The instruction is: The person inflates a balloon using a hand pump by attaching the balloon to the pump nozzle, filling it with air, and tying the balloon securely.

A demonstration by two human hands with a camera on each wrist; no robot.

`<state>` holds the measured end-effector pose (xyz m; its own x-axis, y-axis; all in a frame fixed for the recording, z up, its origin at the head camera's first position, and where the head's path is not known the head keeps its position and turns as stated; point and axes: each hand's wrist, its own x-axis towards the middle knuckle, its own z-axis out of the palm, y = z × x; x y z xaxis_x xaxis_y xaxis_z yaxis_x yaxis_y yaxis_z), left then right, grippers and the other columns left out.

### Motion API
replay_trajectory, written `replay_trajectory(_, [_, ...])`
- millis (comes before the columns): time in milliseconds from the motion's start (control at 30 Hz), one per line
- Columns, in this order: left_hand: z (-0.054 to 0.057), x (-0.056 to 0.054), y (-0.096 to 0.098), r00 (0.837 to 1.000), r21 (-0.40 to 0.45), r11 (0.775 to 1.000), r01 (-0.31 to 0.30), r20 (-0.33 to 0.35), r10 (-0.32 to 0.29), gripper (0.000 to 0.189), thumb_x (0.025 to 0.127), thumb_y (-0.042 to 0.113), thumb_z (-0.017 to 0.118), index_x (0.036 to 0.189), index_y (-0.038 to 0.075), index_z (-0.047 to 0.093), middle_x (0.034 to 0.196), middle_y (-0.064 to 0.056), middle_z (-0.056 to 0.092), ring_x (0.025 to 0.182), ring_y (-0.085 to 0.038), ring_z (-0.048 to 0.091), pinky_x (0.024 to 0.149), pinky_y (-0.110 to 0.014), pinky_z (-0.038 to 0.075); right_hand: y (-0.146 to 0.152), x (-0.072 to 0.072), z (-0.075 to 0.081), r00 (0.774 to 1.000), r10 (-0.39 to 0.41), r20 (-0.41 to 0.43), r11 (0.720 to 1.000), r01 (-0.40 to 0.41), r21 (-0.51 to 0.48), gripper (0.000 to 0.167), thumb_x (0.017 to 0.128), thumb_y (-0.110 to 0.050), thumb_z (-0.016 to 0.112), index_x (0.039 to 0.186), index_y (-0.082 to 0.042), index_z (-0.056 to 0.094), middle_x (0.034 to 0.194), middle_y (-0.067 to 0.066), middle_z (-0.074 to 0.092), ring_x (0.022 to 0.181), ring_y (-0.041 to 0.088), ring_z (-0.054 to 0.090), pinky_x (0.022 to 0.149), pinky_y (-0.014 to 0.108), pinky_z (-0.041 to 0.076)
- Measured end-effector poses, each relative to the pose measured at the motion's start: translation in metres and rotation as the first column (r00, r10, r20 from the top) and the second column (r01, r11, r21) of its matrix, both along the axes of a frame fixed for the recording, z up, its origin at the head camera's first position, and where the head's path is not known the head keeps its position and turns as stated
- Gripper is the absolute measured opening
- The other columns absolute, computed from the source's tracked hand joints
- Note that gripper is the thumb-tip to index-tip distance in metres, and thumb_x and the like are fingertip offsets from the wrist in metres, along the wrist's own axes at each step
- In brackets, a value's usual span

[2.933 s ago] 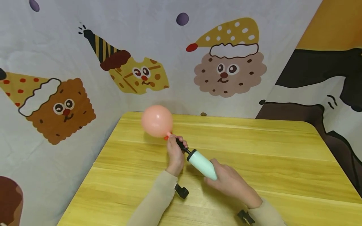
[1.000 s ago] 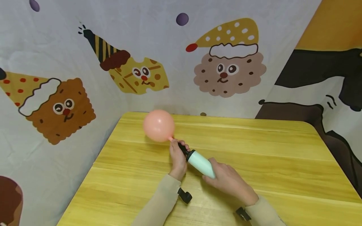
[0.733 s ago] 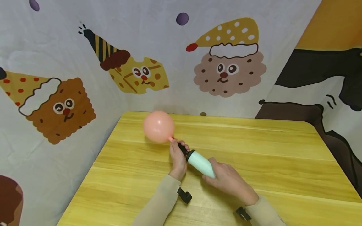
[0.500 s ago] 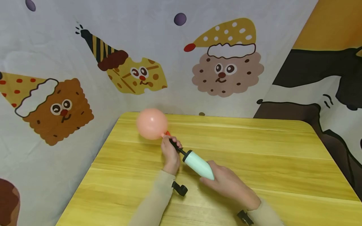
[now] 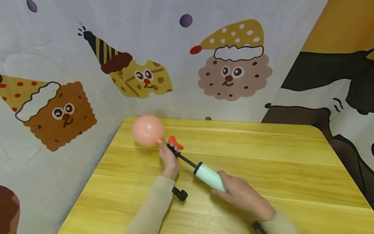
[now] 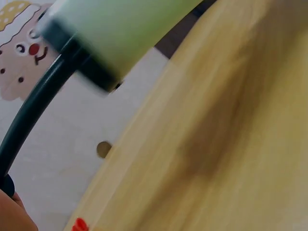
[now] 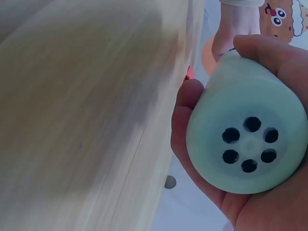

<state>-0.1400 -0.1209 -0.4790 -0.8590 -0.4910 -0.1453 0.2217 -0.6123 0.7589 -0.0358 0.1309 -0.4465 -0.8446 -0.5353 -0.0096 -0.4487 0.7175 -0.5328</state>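
Your left hand (image 5: 168, 161) is curled round the black end (image 5: 173, 149) of that balloon pump (image 5: 198, 168), probably pinching the pink balloon (image 5: 148, 130) at its neck for a seal (join's hidden tho), and your right hand (image 5: 242, 195) wraps the mint barrel (image 5: 209, 175), presumably for leverage, balloon out by the table (image 5: 263, 156)'s far-left corner.

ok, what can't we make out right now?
Head: neck end of balloon, hidden by left hand.
Head: near end of pump, covered by right hand.
Left wrist: red piece, cut by bottom edge; black collar, blurred.
Right wrist: most of balloon, behind left hand and pump.
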Motion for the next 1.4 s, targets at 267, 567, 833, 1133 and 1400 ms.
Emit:
replay_trajectory(267, [-0.004, 0.010, 0.027, 0.997, -0.006, 0.997, 0.071, 0.001, -0.071, 0.032, 0.115, 0.024, 0.028, 0.092, 0.009, 0.045, 0.074, 0.000, 0.050, 0.057, -0.010, 0.048, 0.053, -0.020, 0.045, -0.017, -0.010, -0.004, 0.999, -0.027, -0.023, 1.000, 0.026, -0.003, 0.057, 0.094, -0.046, 0.074, 0.127, -0.002, 0.057, 0.090, -0.002, 0.065, 0.071, 0.008, 0.056, 0.059, 0.029, 0.050])
replay_trajectory(567, [-0.005, 0.019, 0.044, 0.995, -0.033, 0.994, 0.100, 0.007, -0.099, 0.031, 0.115, 0.028, 0.031, 0.093, 0.011, 0.044, 0.075, 0.001, 0.050, 0.057, -0.010, 0.050, 0.055, -0.021, 0.047, -0.029, -0.019, -0.004, 0.996, -0.092, -0.017, 0.996, 0.092, 0.005, 0.052, 0.090, -0.041, 0.078, 0.120, -0.004, 0.058, 0.080, -0.003, 0.060, 0.064, 0.009, 0.053, 0.053, 0.030, 0.047])
replay_trajectory(833, [0.001, 0.010, 0.030, 0.997, -0.013, 0.997, 0.081, 0.000, -0.081, 0.034, 0.115, 0.027, 0.031, 0.089, 0.011, 0.045, 0.072, 0.001, 0.050, 0.054, -0.011, 0.049, 0.051, -0.022, 0.045, -0.022, -0.012, -0.007, 0.992, -0.114, 0.049, 0.991, 0.118, -0.067, 0.058, 0.092, -0.051, 0.075, 0.129, -0.008, 0.059, 0.084, -0.005, 0.062, 0.069, 0.009, 0.055, 0.058, 0.030, 0.048])
replay_trajectory(1133, [0.015, 0.000, -0.012, 0.997, 0.014, 1.000, -0.019, -0.075, 0.020, 0.042, 0.113, 0.042, 0.031, 0.087, 0.013, 0.045, 0.072, 0.001, 0.050, 0.056, -0.011, 0.048, 0.053, -0.022, 0.045, 0.015, 0.000, 0.010, 0.989, -0.097, 0.112, 0.994, 0.103, -0.047, 0.065, 0.091, -0.057, 0.074, 0.136, -0.013, 0.059, 0.101, -0.004, 0.068, 0.078, 0.009, 0.058, 0.065, 0.030, 0.049])
replay_trajectory(1400, [0.008, 0.006, -0.005, 0.999, 0.048, 0.999, -0.025, -0.043, 0.027, 0.038, 0.115, 0.035, 0.029, 0.090, 0.011, 0.044, 0.073, 0.001, 0.050, 0.056, -0.011, 0.048, 0.052, -0.022, 0.044, 0.016, -0.004, 0.010, 0.994, -0.100, 0.049, 0.995, 0.100, -0.009, 0.061, 0.087, -0.047, 0.081, 0.131, -0.010, 0.061, 0.096, -0.005, 0.069, 0.074, 0.006, 0.057, 0.063, 0.030, 0.050])
